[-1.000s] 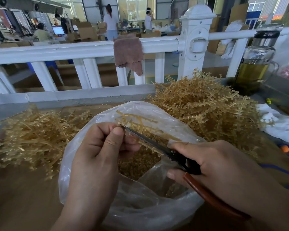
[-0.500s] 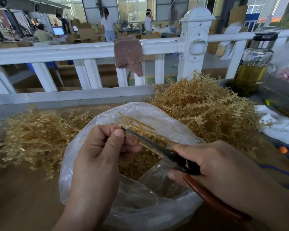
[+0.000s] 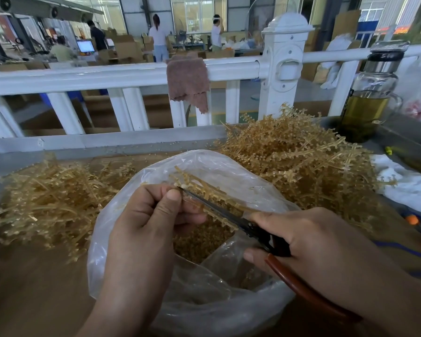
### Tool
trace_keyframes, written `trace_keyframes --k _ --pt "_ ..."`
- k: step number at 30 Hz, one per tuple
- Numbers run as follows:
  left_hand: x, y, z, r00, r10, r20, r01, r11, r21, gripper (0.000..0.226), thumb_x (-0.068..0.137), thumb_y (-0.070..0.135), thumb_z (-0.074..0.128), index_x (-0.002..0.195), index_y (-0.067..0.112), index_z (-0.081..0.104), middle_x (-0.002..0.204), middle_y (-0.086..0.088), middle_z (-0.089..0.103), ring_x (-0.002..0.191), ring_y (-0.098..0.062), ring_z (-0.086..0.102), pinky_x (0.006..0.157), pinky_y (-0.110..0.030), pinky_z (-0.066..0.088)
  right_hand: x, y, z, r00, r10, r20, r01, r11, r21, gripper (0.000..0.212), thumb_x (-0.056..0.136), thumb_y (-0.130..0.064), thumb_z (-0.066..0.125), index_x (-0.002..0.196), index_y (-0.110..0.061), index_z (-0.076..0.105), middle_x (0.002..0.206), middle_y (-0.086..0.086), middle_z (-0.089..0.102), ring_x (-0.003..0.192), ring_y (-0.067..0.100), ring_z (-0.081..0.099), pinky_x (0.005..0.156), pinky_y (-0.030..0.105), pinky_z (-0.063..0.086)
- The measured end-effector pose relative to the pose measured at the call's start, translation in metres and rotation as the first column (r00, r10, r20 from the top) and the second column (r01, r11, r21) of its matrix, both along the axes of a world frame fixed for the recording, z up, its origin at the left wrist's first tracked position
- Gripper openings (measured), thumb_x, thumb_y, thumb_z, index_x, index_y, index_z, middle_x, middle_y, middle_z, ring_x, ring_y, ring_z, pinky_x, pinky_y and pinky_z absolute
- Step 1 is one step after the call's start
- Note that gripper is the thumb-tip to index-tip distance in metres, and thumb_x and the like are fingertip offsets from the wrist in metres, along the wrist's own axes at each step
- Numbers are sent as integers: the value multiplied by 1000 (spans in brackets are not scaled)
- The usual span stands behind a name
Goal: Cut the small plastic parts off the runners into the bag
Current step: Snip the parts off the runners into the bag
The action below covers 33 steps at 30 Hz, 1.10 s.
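The left hand (image 3: 146,220) is pinching a thin amber plastic runner (image 3: 199,188) over the mouth of the clear plastic bag (image 3: 112,251) sitting between the hands. The right hand (image 3: 309,242) is gripping dark-bladed, red-handled scissors (image 3: 231,217), their tip lying right beside the left thumb (image 3: 170,203). A hasty snip is risking a nicked thumb, or parts springing past the bag's rim. Tangled amber heaps (image 3: 301,161) are crowding beyond each hand; open bench (image 3: 22,295) is lying nearest the body.

The left hand (image 3: 146,222) pinched a runner (image 3: 206,190) over the open bag (image 3: 122,229); the right hand (image 3: 309,242) gripped scissors (image 3: 219,210) laid along it.
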<state>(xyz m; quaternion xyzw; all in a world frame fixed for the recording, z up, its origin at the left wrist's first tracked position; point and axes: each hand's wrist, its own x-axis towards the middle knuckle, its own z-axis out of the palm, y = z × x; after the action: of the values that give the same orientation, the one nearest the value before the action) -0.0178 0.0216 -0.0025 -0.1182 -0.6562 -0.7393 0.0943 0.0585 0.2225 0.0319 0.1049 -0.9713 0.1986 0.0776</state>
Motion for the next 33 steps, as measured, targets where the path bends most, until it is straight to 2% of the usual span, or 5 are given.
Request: trace_keyframes --k 3,7,14,19,33 --pt "-1 -1 -1 1000 1 -6 -1 1000 -15 28 104 17 53 81 21 69 80 -9 76 75 -26 76 68 -34 57 0 0 -2 1000 12 10 -12 1000 -21 69 77 -78 37 119 -28 61 88 -19 70 77 0 65 66 24 54" --pt "-2 -1 0 1000 -12 -16 12 1000 10 27 103 18 54 81 21 70 80 -9 76 75 -27 76 64 -26 59 -2 0 -3 999 24 27 -23 999 -26 66 78 -79 39 119 -31 58 85 -20 67 77 -2 63 65 23 52" --pt "0 -1 1 999 -16 -28 16 1000 10 29 102 17 54 79 23 70 79 -10 76 74 -27 76 64 -25 59 -1 2 -3 999 24 26 -23 999 -47 69 75 -83 38 125 -37 51 92 -22 69 79 -5 63 67 22 53" --pt "2 1 4 1000 -14 -15 14 1000 4 32 102 14 54 75 22 70 77 -11 75 72 -28 75 65 -35 58 0 2 -3 998 44 35 -41 996 -73 72 74 -84 37 128 -39 49 101 -24 68 88 -5 64 74 21 54" --pt "4 2 2 998 -58 -22 59 998 26 18 85 34 59 78 21 70 77 -8 74 71 -24 75 64 -23 59 0 -1 -1 999 1 -35 -2 1000 -26 62 78 -76 37 111 -31 63 79 -17 66 72 -1 61 61 25 49"
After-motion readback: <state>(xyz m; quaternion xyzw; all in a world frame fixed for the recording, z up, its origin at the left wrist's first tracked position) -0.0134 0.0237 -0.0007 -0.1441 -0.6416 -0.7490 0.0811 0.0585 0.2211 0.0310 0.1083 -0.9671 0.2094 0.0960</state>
